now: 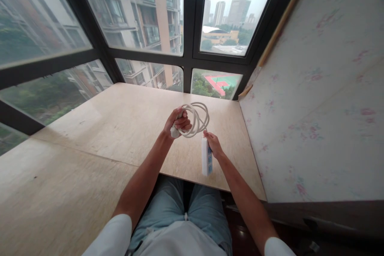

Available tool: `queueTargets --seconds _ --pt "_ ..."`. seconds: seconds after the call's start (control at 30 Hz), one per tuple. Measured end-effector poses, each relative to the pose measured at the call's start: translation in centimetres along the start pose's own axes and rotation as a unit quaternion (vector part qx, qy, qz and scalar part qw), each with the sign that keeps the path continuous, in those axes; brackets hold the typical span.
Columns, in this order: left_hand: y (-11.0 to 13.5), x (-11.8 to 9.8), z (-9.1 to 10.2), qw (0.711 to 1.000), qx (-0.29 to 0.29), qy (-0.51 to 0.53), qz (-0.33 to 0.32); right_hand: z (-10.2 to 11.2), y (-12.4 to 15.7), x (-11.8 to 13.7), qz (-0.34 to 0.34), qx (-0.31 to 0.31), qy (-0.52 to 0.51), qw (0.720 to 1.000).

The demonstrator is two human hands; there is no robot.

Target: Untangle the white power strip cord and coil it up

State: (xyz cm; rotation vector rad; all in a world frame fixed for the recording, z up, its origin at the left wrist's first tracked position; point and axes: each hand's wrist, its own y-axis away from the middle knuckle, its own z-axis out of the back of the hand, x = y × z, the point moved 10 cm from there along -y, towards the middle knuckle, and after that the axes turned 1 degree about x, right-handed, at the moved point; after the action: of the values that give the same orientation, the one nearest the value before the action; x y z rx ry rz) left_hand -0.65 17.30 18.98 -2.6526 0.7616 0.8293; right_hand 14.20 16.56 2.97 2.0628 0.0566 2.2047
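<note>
My left hand [179,121] is closed around a coiled white cord [196,118], whose loops stick out to the right of the fingers. A white plug [174,131] pokes out below that fist. My right hand [212,143] grips the top end of a white power strip [205,158], right where the cord meets it. The strip hangs upright, its blue-marked sockets turned to the right. Both hands are above the front part of a pale wooden board [114,128].
Dark-framed windows [188,16] rise behind the board and along the left. A wall with flowered paper [315,128] stands close on the right, with a torn strip of wood-coloured trim [285,20] along the frame. The board's front edge is just before my legs [168,208].
</note>
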Motion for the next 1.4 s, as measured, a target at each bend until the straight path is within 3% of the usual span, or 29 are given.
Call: queueTargets --seconds 0.1,0.17,0.3,0.43,0.63,1.0,1.23,1.4 --pt "-0.2 0.4 3.2 0.998 -0.020 0.042 -0.051 -0.8 1.4 -1.5 -0.111 0.056 -0.114 0.986" --pt "-0.3 1.6 5.6 0.993 -0.050 0.078 -0.074 -1.0 2.1 -2.4 -0.154 0.046 -0.171 0.972" --pt "-0.5 4.5 9.4 0.980 -0.104 0.122 -0.121 -0.9 2.4 -4.0 -0.149 -0.015 -0.179 0.973" --pt "0.0 7.5 11.5 0.970 -0.154 0.133 -0.130 -1.3 2.4 -6.5 -0.143 -0.044 -0.157 0.976" --pt "0.2 10.4 13.4 0.959 -0.185 0.169 -0.131 0.3 1.2 -8.5 -0.116 -0.093 0.010 0.989" --pt "-2.4 14.1 15.2 0.956 -0.184 0.204 -0.104 5.2 -2.7 -7.9 -0.119 -0.168 0.235 0.950" --pt "-2.1 15.9 16.8 0.948 -0.184 0.243 -0.091 4.4 -2.4 -7.1 -0.100 -0.180 0.311 0.928" --pt "-1.9 15.6 17.4 0.940 -0.183 0.271 -0.094 3.3 -1.2 -6.1 -0.079 -0.184 0.351 0.915"
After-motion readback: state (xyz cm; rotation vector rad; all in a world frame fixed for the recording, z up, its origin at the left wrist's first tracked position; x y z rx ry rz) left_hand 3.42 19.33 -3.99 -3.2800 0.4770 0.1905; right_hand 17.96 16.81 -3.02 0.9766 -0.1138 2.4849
